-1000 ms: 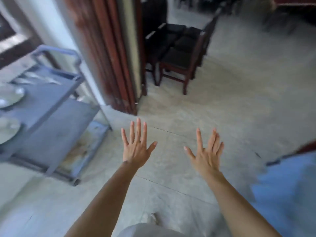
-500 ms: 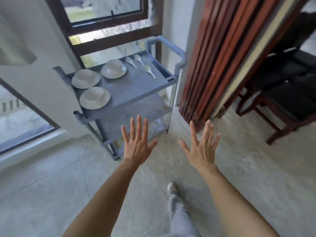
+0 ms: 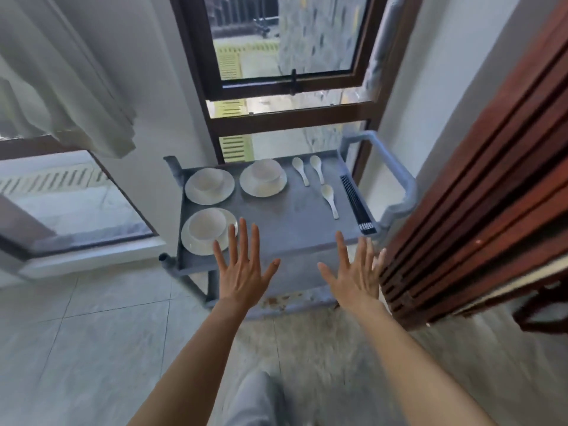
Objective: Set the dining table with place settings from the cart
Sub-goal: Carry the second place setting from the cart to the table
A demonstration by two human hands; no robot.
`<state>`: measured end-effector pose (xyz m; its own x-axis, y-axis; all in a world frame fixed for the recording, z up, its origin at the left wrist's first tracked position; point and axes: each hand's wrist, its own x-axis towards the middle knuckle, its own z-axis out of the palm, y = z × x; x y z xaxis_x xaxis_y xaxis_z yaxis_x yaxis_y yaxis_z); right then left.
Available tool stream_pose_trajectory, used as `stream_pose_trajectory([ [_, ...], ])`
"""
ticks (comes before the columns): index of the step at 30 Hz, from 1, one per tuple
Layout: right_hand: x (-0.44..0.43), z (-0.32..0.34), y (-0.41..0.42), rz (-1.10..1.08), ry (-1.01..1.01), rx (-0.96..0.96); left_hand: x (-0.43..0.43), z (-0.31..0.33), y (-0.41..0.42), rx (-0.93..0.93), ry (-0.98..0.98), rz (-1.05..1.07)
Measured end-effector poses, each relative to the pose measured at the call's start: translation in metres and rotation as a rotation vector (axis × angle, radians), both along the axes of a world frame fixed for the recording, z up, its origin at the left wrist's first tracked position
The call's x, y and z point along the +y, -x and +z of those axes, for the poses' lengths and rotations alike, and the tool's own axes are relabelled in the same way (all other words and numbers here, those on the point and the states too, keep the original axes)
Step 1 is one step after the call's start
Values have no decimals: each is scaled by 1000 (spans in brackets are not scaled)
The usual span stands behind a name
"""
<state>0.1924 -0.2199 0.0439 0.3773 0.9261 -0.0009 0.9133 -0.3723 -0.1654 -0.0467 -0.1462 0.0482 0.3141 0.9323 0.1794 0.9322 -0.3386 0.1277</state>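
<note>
A grey cart (image 3: 289, 222) stands under the window. Its top shelf carries three white plates, each with a white bowl on it: near left (image 3: 206, 226), far left (image 3: 209, 182), and middle (image 3: 265, 173). Three white spoons (image 3: 329, 199) lie to the right of them. A bundle of black chopsticks (image 3: 356, 204) lies along the shelf's right edge. My left hand (image 3: 242, 269) and my right hand (image 3: 353, 272) are stretched out flat, fingers spread, in front of the cart's near edge. Both hold nothing.
Folded red-brown wooden door panels (image 3: 479, 192) stand close on the right of the cart. A dark chair (image 3: 541, 305) shows at the right edge. A white curtain (image 3: 61, 81) hangs at the upper left. Tiled floor (image 3: 76, 348) spreads on the left.
The view has swung left from the chairs and floor onto the cart, which is now centred and closer. Both hands stay flat and spread, holding nothing.
</note>
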Motion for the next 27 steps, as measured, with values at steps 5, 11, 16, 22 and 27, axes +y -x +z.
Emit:
stream_pose_trajectory([
  [5,98,-14,-24,33,12,-14,93,-13,-11,22,47,52],
  [11,199,-38,-41,-75,179,163,200,-39,-38,-346,446,179],
  [16,252,-48,-55,-247,298,299,280,-56,-59,-750,765,493],
  [22,275,-54,-71,-364,325,342,327,-66,-74,-986,847,724],
  [27,278,-58,-92,-394,322,525,332,-71,-82,-912,753,665],
])
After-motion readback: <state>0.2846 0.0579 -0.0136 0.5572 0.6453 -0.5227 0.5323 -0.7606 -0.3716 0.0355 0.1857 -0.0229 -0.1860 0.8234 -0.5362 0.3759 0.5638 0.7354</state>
